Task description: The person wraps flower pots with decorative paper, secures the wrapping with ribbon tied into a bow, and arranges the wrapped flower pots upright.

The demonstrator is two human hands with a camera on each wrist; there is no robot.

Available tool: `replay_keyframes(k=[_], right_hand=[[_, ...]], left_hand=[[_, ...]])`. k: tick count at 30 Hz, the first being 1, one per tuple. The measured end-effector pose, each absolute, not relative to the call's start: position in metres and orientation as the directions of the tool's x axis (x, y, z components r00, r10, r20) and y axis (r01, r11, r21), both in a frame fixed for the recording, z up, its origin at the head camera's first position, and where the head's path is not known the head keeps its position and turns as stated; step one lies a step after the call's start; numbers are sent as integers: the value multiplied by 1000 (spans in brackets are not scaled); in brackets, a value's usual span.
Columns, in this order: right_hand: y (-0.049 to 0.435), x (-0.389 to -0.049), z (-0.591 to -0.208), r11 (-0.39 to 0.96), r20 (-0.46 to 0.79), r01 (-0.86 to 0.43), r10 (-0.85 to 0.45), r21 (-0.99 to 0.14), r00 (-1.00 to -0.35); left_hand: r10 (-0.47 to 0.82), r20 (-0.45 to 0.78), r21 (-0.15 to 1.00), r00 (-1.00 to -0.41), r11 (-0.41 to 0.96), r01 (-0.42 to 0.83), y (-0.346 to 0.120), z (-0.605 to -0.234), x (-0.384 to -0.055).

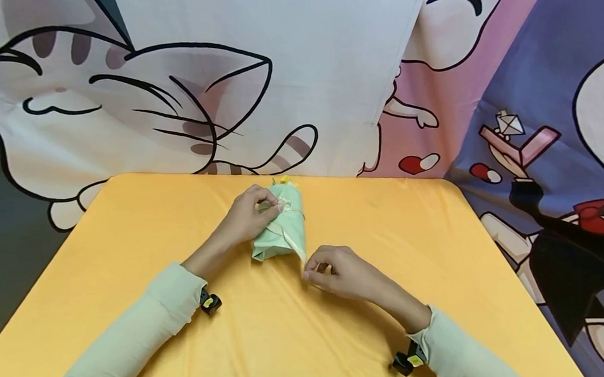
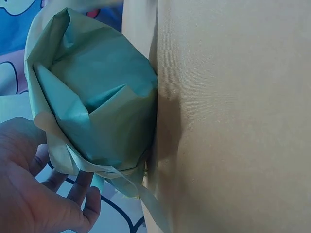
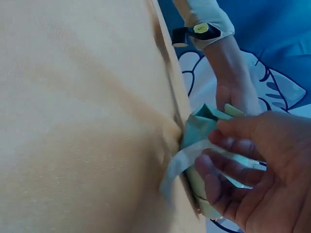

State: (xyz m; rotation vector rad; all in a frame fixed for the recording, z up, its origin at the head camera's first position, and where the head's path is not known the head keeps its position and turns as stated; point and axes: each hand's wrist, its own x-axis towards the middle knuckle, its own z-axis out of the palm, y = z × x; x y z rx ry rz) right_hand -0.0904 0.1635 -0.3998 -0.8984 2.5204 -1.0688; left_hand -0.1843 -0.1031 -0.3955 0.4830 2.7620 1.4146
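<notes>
A bouquet wrapped in mint-green paper (image 1: 293, 230) lies near the table's far edge, with small yellow flowers (image 1: 284, 180) showing at its far end. A pale ribbon (image 2: 109, 169) runs around the wrap. My left hand (image 1: 253, 213) is at the bouquet's left side, thumb and fingertips pinching the ribbon by its bow. My right hand (image 1: 343, 271) is in front and to the right, thumb and index finger pinching the ribbon's long tail. In the right wrist view, a blurred loose end of it hangs beyond the fingertips. The folded paper base faces the left wrist camera.
The table wears a yellow cloth (image 1: 229, 348) with shallow wrinkles. Behind it hangs a cartoon cat backdrop (image 1: 324, 62), and another printed cloth (image 1: 533, 75) hangs at the right. Each wrist carries a small black camera (image 1: 211, 302).
</notes>
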Motion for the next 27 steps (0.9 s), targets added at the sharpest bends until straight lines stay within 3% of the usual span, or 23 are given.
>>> replay_keyframes(k=[6,13,17,22,27], right_hand=[[159,-91,-398,493,-69,-423,-709,-760,-702],[167,-85,-396,557,-54,-369,-600,-744,-798],[164,-80,-395,613,-58,-376,-569,-695,-820],[164,-74,-389,632,-51,-292,-466,-717,-883],[167,-71,-385,571,6,-334,-499,-750,-867]], left_hand=[[246,132,804,-960,540,248,-106,-397,-184],[247,135,797,-959,548,253,-102,-399,-180],[241,127,793,-962,558,245,-103,-398,-180],[252,139,788,-958,558,261,-103,-395,-181],[245,160,787,-956,553,273,-104,-393,-180]])
